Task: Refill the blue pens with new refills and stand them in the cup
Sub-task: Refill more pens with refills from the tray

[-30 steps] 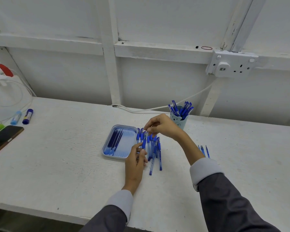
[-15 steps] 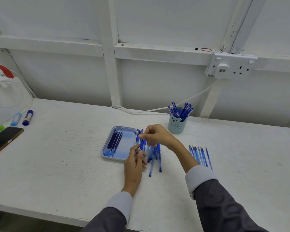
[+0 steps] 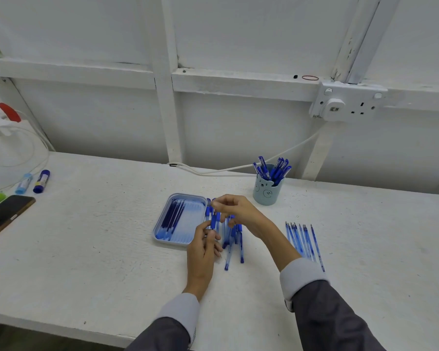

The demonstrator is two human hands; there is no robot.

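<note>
A pile of blue pens (image 3: 232, 245) lies on the white table beside a light blue tray (image 3: 174, 243) that holds several dark blue refills (image 3: 171, 216). My left hand (image 3: 203, 245) pinches one blue pen (image 3: 214, 222) upright over the pile. My right hand (image 3: 238, 211) hovers just above it, fingertips pinched at the pen's top end. A pale blue bear cup (image 3: 266, 188) at the back right holds several blue pens (image 3: 273, 168). A row of loose refills (image 3: 303, 243) lies to the right of my right forearm.
A phone (image 3: 3, 214) lies near the table's left edge, with two glue sticks (image 3: 33, 182) and white cables behind it. A wall socket (image 3: 347, 102) with a plugged cable sits above the cup. The table's front edge runs below my sleeves.
My right hand has come down and left from near the cup to the pen that my left hand holds. The camera has tilted slightly, showing the row of refills on the right.
</note>
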